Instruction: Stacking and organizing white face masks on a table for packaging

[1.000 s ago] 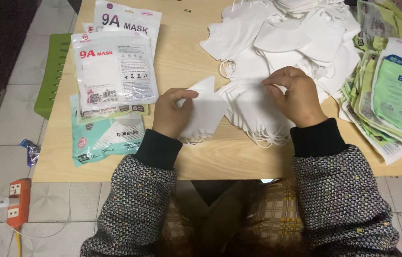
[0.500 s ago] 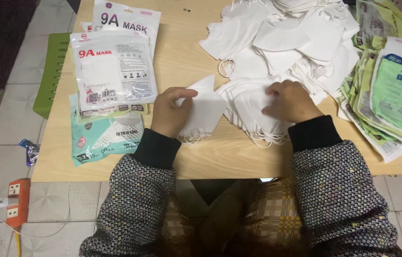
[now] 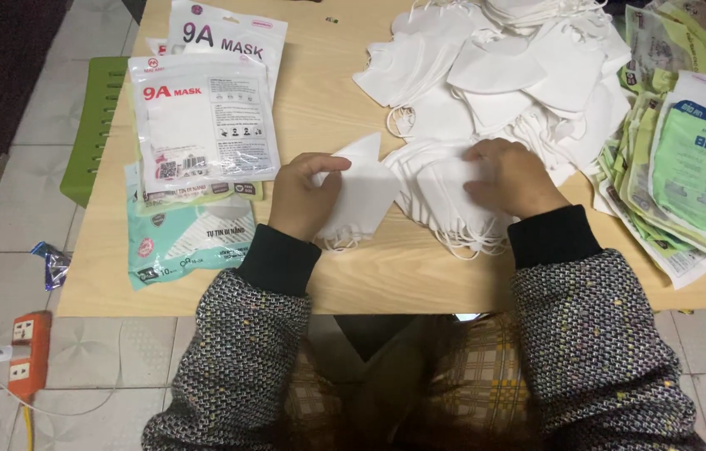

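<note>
Head view: left hand flat on a folded white mask, fingers loosely curled over its upper edge, pinning it to the wooden table. Just right of that mask, right hand resting palm-down on a fanned stack of white masks, fingers bent (grip hidden). Beyond the mask, a loose white heap. Left of it, packaged masks; bare table strip toward the near edge.

Matt white cloth masks; glossy plastic packets; pale wood table
</note>
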